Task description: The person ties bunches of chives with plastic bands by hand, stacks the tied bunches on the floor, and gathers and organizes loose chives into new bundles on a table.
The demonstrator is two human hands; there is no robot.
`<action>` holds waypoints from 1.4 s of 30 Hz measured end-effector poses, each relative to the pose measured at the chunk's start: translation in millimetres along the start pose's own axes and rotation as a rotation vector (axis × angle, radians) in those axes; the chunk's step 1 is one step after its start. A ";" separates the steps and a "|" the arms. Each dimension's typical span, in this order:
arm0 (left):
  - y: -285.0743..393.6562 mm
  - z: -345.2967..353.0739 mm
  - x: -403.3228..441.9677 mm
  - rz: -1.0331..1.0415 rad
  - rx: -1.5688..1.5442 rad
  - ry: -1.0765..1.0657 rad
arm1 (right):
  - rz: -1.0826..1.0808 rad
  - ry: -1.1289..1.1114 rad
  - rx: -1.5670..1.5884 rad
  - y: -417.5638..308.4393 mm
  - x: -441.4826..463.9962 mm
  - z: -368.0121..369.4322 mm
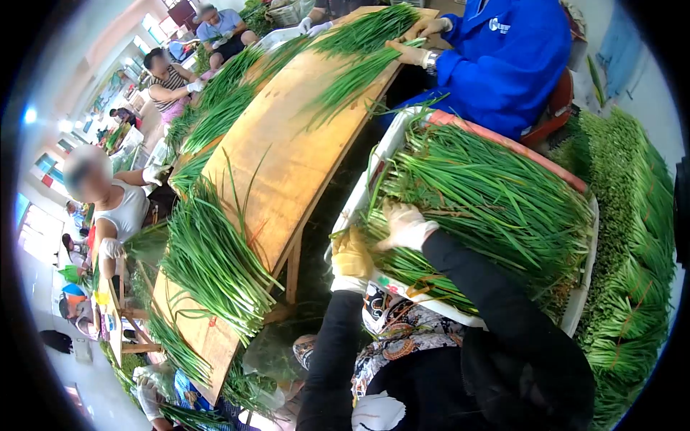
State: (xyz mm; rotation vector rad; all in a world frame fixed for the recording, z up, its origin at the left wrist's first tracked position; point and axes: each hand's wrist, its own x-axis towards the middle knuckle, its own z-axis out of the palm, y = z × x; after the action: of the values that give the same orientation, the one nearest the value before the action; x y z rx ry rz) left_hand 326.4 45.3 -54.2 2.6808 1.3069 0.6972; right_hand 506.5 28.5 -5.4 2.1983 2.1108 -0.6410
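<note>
Long green stalks (489, 194) fill a white crate with a red edge (510, 147) in front of me. My left hand (351, 257), in a yellowed glove, is at the crate's near left corner, its fingers bent over the rim; what they grip, if anything, is hidden. My right hand (406, 224), in a pale glove, lies on the stalks just right of it, fingers partly spread, touching the greens. Left of the crate, a large bundle of green stalks (215, 258) rests on the wooden table (266, 172).
A person in a blue coat (503, 65) handles stalks at the table's far end. Other people work along the left side, one in a white top (126, 212). Tied green bundles (625, 287) are stacked on the right. More stalks (223, 108) line the table's far edge.
</note>
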 end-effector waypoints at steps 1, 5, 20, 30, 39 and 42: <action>1.3 0.5 -0.8 -0.022 -0.007 0.019 | 0.023 -0.001 -0.071 -14.3 1.9 2.2; 0.6 4.8 -5.0 -0.045 -0.009 0.050 | 0.082 -0.011 -0.148 -33.4 -3.0 9.9; 25.1 -32.3 -2.5 -0.348 -0.630 -0.013 | -0.321 -0.149 1.016 65.3 -13.3 -28.3; 69.3 -25.8 17.5 -0.925 -2.079 -0.182 | -0.171 -0.029 0.526 29.2 -40.9 -56.3; 62.0 -11.5 10.7 -0.772 -1.678 -0.157 | -0.148 -0.025 0.594 17.8 -37.9 -45.8; 59.0 -10.0 9.6 -0.863 -1.650 -0.108 | -0.216 0.049 0.955 38.3 -38.2 -53.0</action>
State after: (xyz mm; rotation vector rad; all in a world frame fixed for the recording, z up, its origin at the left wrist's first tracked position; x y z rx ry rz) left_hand 370.1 14.0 -26.2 0.7553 0.9084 0.8372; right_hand 557.9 4.9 44.9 2.3179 2.3737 -1.9627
